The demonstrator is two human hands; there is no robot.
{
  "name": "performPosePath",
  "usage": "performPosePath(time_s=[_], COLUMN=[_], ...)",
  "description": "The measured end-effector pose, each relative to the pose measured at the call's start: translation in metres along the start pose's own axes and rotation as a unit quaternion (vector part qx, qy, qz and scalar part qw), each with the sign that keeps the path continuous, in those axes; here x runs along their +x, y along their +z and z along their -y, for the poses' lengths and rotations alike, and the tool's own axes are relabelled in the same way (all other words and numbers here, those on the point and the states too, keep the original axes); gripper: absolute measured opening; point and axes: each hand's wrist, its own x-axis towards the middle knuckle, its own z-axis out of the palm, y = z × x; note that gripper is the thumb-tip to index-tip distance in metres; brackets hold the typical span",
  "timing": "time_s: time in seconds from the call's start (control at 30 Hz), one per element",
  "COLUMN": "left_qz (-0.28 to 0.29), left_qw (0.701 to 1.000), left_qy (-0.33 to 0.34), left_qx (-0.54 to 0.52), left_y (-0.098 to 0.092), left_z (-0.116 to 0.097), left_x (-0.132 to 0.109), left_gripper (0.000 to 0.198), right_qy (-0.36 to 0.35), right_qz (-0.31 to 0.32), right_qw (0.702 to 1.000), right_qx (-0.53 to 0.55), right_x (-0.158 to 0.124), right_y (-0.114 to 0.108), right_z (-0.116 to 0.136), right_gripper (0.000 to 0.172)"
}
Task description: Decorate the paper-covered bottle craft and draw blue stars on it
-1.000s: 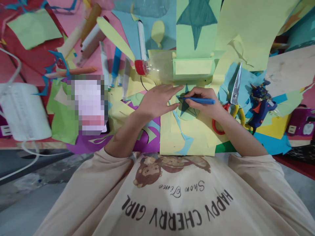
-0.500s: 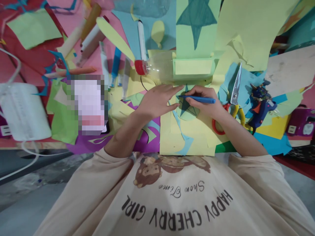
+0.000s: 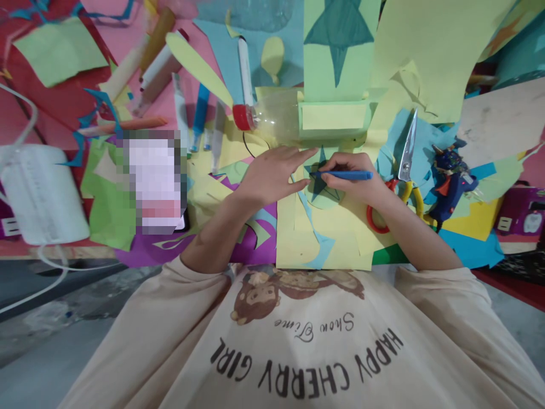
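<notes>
A blue marker (image 3: 351,175) is gripped in my right hand (image 3: 353,170), its tip on a star drawn on a small green paper piece (image 3: 327,200). Much of the star (image 3: 318,184) is coloured dark blue-green, while its lower right point shows only an outline. My left hand (image 3: 272,175) lies with fingers apart at the left edge of this piece, thumb and forefinger beside the star. Beneath is a yellow paper sheet (image 3: 298,250). Just beyond my hands, a clear plastic bottle (image 3: 279,116) with a red cap lies on its side, green paper around its right part.
Scissors (image 3: 406,165) with red and yellow handles lie right of my right hand, near a blue glue gun (image 3: 453,196). Several markers (image 3: 201,116) and paper scraps spread at left. A phone-like object (image 3: 154,182), blurred out, and a white power box (image 3: 45,193) lie further left.
The marker tip has shifted slightly down within the star, and my right hand has moved a little with it. My left hand stays in place.
</notes>
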Motion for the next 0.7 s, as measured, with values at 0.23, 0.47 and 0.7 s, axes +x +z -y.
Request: performPosePath(time_s=[0.23,0.47,0.7], left_qz=[0.005,-0.001,0.003], left_qw=[1.0,1.0,1.0], left_qy=[-0.005,0.001,0.0], left_qx=[-0.001,0.009,0.005], left_y=[-0.0008,0.0012,-0.0009], left_z=[-0.0013,0.0002,-0.0007], left_x=[0.0001,0.0008,0.0002], left_gripper=[0.061,0.063,0.061], right_qy=[-0.017,-0.011,-0.012], right_qz=[-0.03,-0.024,-0.002], right_qw=[0.999,1.0,1.0], right_qx=[0.016,0.008,0.015], right_x=[0.0003,0.0003,0.0012], right_y=[-0.0004,-0.0001,0.0], right_z=[-0.0052,-0.0036,-0.0004], right_gripper=[0.015,0.018,0.016])
